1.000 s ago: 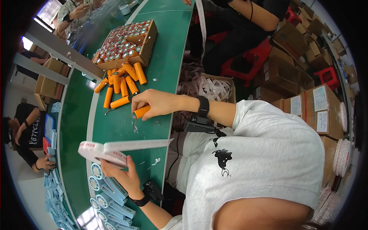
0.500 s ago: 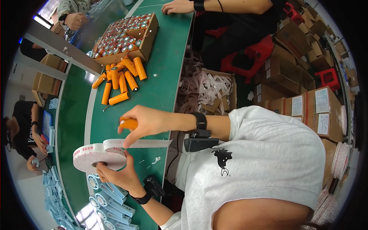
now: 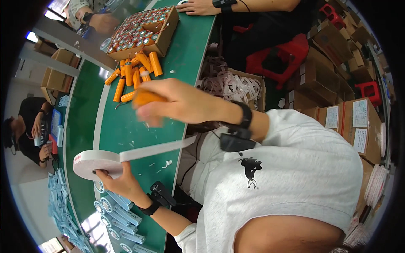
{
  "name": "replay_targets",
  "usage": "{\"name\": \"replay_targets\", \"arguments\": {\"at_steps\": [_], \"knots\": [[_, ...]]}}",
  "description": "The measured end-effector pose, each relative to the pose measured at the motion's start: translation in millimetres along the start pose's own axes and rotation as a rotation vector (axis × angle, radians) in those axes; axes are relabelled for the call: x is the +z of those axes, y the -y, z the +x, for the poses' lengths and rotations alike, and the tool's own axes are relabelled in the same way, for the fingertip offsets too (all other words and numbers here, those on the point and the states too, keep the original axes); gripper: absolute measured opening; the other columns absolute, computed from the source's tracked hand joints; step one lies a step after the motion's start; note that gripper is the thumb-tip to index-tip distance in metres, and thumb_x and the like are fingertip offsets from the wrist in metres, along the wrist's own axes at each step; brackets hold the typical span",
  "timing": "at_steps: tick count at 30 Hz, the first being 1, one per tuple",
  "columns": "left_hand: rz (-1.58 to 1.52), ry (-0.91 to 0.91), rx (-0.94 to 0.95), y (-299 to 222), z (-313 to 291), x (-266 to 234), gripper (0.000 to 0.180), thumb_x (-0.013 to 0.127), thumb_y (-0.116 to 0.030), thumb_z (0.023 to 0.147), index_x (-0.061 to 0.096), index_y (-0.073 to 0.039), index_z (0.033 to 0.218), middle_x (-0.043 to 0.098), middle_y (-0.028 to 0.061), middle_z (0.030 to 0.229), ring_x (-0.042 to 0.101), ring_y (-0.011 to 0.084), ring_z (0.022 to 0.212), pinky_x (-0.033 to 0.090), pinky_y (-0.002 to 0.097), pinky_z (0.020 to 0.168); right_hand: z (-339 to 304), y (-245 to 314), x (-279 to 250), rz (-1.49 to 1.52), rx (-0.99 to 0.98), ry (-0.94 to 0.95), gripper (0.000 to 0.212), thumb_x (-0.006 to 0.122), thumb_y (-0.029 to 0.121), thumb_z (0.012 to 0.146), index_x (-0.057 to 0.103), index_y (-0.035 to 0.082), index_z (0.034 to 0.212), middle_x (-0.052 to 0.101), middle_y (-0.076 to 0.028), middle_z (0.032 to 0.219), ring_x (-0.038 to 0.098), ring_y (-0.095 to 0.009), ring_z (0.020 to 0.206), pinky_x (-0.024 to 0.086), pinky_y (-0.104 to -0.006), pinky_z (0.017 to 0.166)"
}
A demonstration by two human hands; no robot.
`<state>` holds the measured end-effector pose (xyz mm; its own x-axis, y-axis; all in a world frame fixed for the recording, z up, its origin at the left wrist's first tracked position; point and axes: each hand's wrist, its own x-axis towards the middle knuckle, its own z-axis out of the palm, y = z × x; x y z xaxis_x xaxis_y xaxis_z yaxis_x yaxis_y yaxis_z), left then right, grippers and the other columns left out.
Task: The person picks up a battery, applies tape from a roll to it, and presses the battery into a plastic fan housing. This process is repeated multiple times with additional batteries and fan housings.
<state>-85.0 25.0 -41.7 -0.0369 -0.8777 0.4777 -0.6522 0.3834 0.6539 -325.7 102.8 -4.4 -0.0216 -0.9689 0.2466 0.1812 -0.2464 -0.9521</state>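
My left hand grips a white tape roll at the lower left, fingers at its core and a digit at the rim. From the roll a loose strip of tape stretches rightward to the table's edge. Higher up, my right hand, blurred by motion, is closed round an orange cylindrical battery cell. Just beyond it lies a heap of orange battery cells on the green table. My right fingers are apart from the tape strip.
A cardboard box packed with cells stands behind the heap. Pale blue cells lie beside my left forearm. Tape scraps fill a carton beside the table. Co-workers' hands rest or work at the far end and across.
My right hand has left the tape strip and moved up toward the heap, still holding the orange cell. The tape roll and my left hand have shifted slightly up and left.
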Motion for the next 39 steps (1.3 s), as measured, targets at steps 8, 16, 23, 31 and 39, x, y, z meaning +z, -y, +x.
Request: {"name": "replay_targets", "arguments": {"at_steps": [8,16,23,31,39], "knots": [[0.352,-0.161,0.289,-24.6,-15.3,21.0,0.064,0.077,-0.022,0.058,0.049,0.007,0.108,0.058,0.0194,0.093,0.050,0.0298,0.085,0.043,0.0358,0.076,60.2,-22.7,63.9,-0.272,-0.226,0.087,0.029,0.051,0.022,0.085,0.051,-0.005,0.097,0.059,-0.018,0.084,0.058,-0.032,0.079,0.044,-0.0350,0.069],[0.197,-0.101,0.247,-29.0,-9.8,21.0,0.068,0.078,-0.018,0.049,0.051,0.005,0.107,0.057,0.0143,0.093,0.043,0.0291,0.085,0.041,0.0368,0.071,73.1,-47.8,67.6,-0.675,-0.661,-0.446,0.026,0.050,0.019,0.085,0.051,-0.005,0.093,0.058,-0.022,0.075,0.059,-0.034,0.073,0.044,-0.0375,0.065],[0.261,-0.080,0.351,-26.7,-0.2,24.0,0.069,0.080,-0.020,0.048,0.052,0.005,0.107,0.057,0.0158,0.091,0.043,0.0304,0.084,0.041,0.0365,0.070,68.6,-30.3,56.0,-0.226,-0.151,-0.116,0.026,0.049,0.020,0.086,0.050,-0.006,0.088,0.060,-0.018,0.082,0.060,-0.029,0.075,0.044,-0.0351,0.064],[0.332,-0.089,0.130,-38.5,-38.5,44.7,0.064,0.077,-0.030,0.057,0.053,0.006,0.105,0.058,0.0200,0.087,0.050,0.0341,0.085,0.041,0.0396,0.069,113.5,-38.5,65.1,0.760,-0.385,-0.594,0.019,0.051,0.015,0.087,0.049,-0.001,0.098,0.060,-0.015,0.095,0.061,-0.019,0.084,0.050,-0.0300,0.073],[0.531,0.610,0.205,-43.1,-10.4,70.4,0.032,0.065,-0.021,0.075,0.057,0.003,0.095,0.058,0.0185,0.081,0.054,0.0365,0.075,0.041,0.0419,0.074,100.7,-24.7,4.6,0.885,-0.336,-0.096,0.020,0.056,0.002,0.079,0.047,-0.004,0.095,0.060,-0.017,0.092,0.059,-0.026,0.095,0.051,-0.0304,0.074]]}}
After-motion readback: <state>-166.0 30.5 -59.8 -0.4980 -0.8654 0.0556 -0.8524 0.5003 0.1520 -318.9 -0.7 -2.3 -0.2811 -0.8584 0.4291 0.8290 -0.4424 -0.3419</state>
